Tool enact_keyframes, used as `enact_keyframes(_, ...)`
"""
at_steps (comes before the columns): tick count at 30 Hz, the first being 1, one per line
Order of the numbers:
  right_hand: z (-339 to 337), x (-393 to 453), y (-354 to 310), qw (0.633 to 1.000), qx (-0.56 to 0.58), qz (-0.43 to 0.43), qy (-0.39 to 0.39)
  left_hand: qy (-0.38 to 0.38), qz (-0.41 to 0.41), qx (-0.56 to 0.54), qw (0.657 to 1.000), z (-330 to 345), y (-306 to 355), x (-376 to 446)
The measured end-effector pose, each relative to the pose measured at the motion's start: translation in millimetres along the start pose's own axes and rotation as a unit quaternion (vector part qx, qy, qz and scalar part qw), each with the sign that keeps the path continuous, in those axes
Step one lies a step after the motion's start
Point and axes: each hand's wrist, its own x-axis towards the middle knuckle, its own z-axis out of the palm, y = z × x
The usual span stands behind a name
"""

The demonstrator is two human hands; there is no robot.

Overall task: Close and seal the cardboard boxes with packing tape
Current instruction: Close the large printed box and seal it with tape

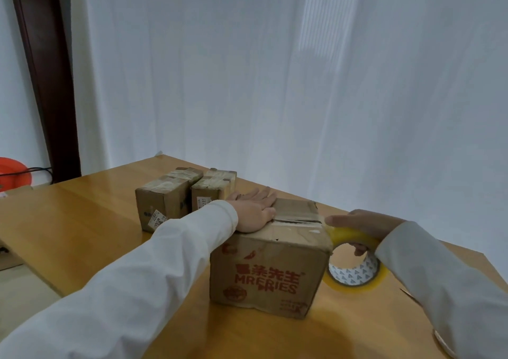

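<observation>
L hand (pixel 254 212) flat on printed box (pixel 270 270) top, R hand (pixel 362 225) grips tape roll (pixel 354 259) at box's R edge; seam runs L-R toward roll, 2 taped boxes (pixel 184 194) behind

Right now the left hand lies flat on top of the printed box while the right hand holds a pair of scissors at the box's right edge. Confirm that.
Not quite. The left hand does lie flat on top of the printed box, but the right hand holds a roll of packing tape, not scissors, at the box's right edge. The head view shows it.
</observation>
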Motion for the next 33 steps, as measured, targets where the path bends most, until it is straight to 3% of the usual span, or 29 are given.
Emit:
enact_keyframes(4,19.4,5.9,9.6,0.993,-0.072,0.076,0.053,0.003,-0.001,0.01,1.0,0.2,-1.6,0.6)
enact_keyframes(8,29.6,5.4,19.8,0.994,-0.041,0.069,0.078,0.011,-0.011,0.025,1.0,-1.6,3.1,-3.9)
enact_keyframes(10,28.6,5.8,21.7,0.995,-0.043,0.041,0.075,0.013,-0.044,0.112,0.993,-4.6,7.1,-6.8)
enact_keyframes(12,29.0,5.8,20.4,0.995,-0.061,0.026,0.074,0.032,-0.09,0.259,0.961,-10.5,16.8,-7.9)
enact_keyframes(14,28.4,4.4,16.7,0.99,-0.114,0.018,0.081,0.067,-0.075,0.342,0.934,-18.5,38.0,-5.1)
enact_keyframes(15,27.6,2.9,14.4,0.986,-0.144,0.015,0.085,0.078,-0.039,0.326,0.941,-21.2,51.2,-1.1)
enact_keyframes(17,28.0,2.2,12.6,0.981,-0.171,-0.001,0.094,0.077,0.041,0.197,0.977,-20.1,75.8,10.3)
enact_keyframes(21,33.3,1.1,33.4,0.995,-0.018,-0.042,0.088,0.064,0.074,-0.006,0.995,1.9,81.9,30.1)
enact_keyframes(24,34.8,5.4,52.9,0.99,0.105,-0.026,0.094,0.045,0.079,-0.038,0.995,7.4,71.1,36.3)
enact_keyframes(28,36.8,3.5,55.0,0.986,0.128,-0.014,0.104,0.045,0.091,-0.052,0.993,9.0,67.4,41.9)
enact_keyframes(33,21.7,-14.0,49.4,0.994,0.002,0.009,0.108,0.056,0.096,-0.048,0.993,12.3,64.7,45.8)
